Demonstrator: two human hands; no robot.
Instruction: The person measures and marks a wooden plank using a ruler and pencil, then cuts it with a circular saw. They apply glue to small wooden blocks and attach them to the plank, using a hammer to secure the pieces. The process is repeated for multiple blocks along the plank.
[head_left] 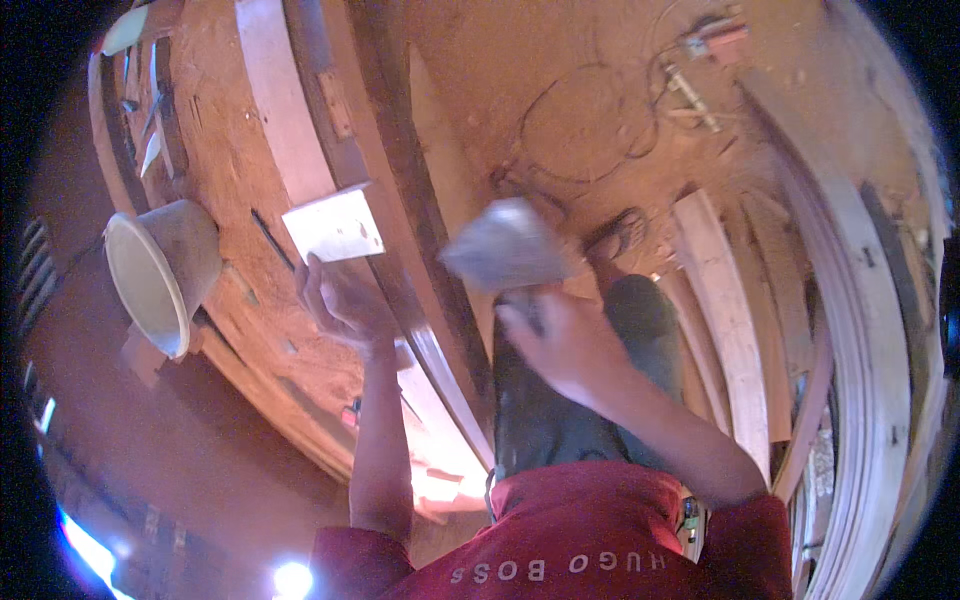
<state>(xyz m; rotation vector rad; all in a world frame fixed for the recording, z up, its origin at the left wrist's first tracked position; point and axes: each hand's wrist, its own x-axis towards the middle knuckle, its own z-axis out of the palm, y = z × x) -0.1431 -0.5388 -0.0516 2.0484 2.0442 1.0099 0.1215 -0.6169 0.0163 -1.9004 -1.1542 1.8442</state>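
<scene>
In my right hand (pixel 565 345) is a hand tool with a wide, flared grey metal blade (pixel 510 245). Motion smears it, so I cannot tell whether it is a trowel or a hatchet. Its blade is raised just right of a long wooden beam (pixel 395 165). My left hand (pixel 345 305) has curled fingers at the lower edge of a short pale wood block (pixel 333 225). That block sits by the left side of the beam, over a long pale board (pixel 280 100). My left fingers grip the block at its near edge, partly hidden behind the hand.
A pale bucket (pixel 205 245) lies tipped on its side at the left. Long boards (pixel 725 300) are stacked along the right. At the far right, a cable (pixel 525 125) loops over the reddish dirt floor near a red tool (pixel 720 40). A bright light (pixel 293 580) shines at lower left.
</scene>
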